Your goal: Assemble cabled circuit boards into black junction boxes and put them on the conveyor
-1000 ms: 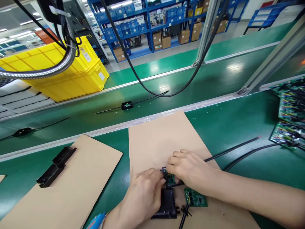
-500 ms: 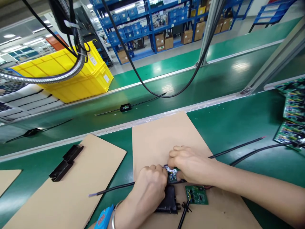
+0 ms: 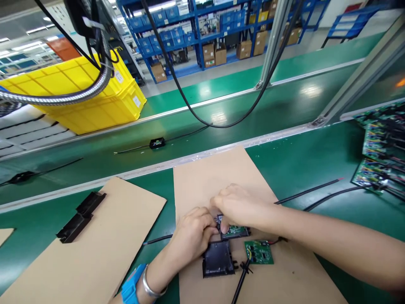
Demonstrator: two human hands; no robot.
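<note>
A green circuit board [image 3: 238, 231] sits in a black plastic case half on the cardboard sheet [image 3: 209, 177]. My right hand [image 3: 237, 207] is closed over its left end, thumb pressed on the board; its fingertips are partly hidden. My left hand [image 3: 194, 230] pinches at the same end, where a black cable [image 3: 160, 239] runs in from the left under the fingers. Just below lies another black case piece [image 3: 218, 259], near my left fingertips. To its right rests a second circuit board [image 3: 261, 252] with a black cable [image 3: 240, 285] attached.
Left of me, two black case parts [image 3: 80, 217] lie on another cardboard sheet [image 3: 91, 253]. Many wired circuit boards [image 3: 375, 169] are piled at the right. Beyond the metal rail, a cased board with cables [image 3: 157, 143] lies on the green belt. A yellow crate [image 3: 104, 105] stands behind, and a black cable loop [image 3: 218, 126] hangs ahead.
My right hand has shifted left to the end of the cased board, uncovering more of it. My left hand has drawn back slightly, showing the lower case piece. The view has moved a little.
</note>
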